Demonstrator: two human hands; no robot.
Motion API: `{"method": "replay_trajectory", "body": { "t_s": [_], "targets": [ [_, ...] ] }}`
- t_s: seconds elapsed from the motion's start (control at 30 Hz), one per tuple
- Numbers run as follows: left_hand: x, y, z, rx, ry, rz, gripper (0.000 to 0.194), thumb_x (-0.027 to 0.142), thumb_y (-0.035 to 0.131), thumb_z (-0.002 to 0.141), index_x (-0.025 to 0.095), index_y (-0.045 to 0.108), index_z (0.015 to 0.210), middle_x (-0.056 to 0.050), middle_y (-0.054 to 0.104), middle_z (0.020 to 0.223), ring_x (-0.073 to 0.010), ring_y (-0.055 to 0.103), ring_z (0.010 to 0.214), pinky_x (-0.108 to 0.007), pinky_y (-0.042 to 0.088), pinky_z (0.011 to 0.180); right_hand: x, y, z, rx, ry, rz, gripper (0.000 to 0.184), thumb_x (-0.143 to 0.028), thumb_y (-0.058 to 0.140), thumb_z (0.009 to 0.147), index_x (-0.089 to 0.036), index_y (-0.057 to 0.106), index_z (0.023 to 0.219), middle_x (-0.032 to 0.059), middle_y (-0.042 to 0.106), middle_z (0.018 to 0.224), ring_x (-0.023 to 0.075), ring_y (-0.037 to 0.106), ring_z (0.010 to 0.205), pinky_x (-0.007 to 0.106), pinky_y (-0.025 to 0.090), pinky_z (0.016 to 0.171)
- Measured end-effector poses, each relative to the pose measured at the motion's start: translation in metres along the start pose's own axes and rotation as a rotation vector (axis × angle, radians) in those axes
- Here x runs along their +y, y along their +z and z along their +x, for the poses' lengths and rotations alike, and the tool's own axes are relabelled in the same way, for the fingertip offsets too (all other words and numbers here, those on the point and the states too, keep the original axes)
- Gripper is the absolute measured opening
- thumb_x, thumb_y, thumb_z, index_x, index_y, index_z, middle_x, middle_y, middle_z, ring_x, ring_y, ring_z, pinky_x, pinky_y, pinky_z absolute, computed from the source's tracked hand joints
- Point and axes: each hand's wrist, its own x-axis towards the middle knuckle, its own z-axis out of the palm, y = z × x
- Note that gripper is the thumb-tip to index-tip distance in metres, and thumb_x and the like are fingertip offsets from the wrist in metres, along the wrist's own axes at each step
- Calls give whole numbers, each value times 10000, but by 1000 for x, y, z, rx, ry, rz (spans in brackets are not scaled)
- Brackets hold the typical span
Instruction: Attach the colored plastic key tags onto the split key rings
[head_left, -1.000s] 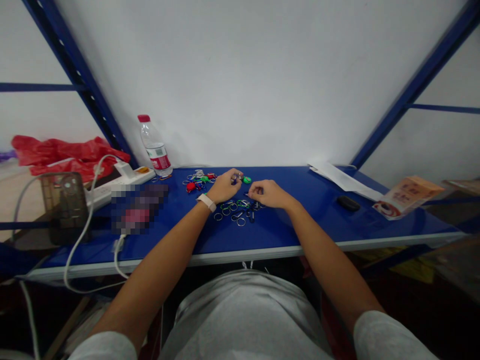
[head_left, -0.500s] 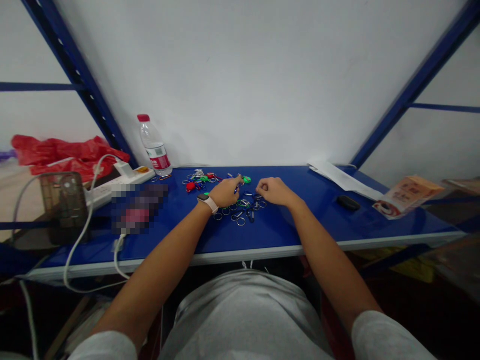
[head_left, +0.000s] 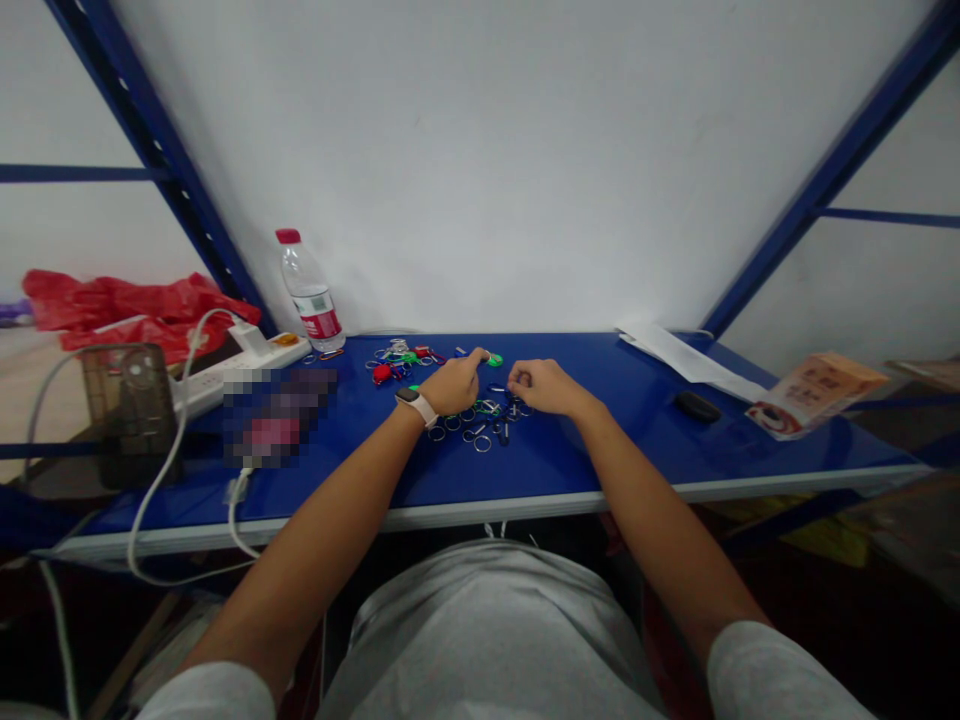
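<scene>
Key rings and small coloured clips lie in a loose pile (head_left: 483,442) on the blue table (head_left: 442,486). Over the pile's left side is my left hand (head_left: 454,386), a watch (head_left: 415,402) on its wrist. Its fingers are curled closed, their tips beside a round green piece (head_left: 495,360); whatever they grip is hidden. My right hand (head_left: 546,386) hovers at the pile's right edge with thumb and fingers pinched together. Anything within that pinch is too small to make out. Behind my left hand sits another cluster, with a round red piece (head_left: 382,373) among metal rings.
A water bottle (head_left: 313,305) stands at the back left, near a white power strip (head_left: 217,378) with cables. A blurred-out phone-like object (head_left: 279,425) lies left. On the right are white papers (head_left: 682,360), a black oval object (head_left: 697,406) and an orange-white packet (head_left: 817,393).
My right hand has shifted slightly left, toward my left hand. The left hand's fingers have turned a little, and the blue bit seen at them earlier no longer shows.
</scene>
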Motion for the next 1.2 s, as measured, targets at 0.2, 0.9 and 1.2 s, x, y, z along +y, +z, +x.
{"method": "replay_trajectory", "body": {
  "t_s": [0.2, 0.9, 1.2],
  "targets": [
    [-5, 4, 1, -11, 51, 64, 396, 67, 456, 848, 112, 529, 1235, -166, 655, 1208, -259, 630, 1133, -379, 487, 990, -8, -2, -2, -83, -77, 156, 141, -274, 631, 816, -157, 709, 829, 4, 634, 642, 116, 538, 573, 231, 350, 567],
    [5, -6, 2, 49, 73, 26, 225, 90, 519, 824, 134, 685, 969, -105, 686, 972, -235, 613, 978, -402, 481, 945, -5, -2, -3, -197, -99, 242, 140, -221, 583, 819, -149, 702, 833, 20, 666, 696, 127, 546, 599, 239, 386, 582],
    [19, -16, 4, 203, 62, -260, 216, 283, 513, 931, 137, 667, 967, -52, 704, 859, -140, 614, 711, -274, 495, 713, -1, 0, 3, 69, 9, 381, 109, -249, 580, 838, -151, 626, 827, 31, 662, 741, 141, 577, 666, 256, 428, 636]
  ]
}}
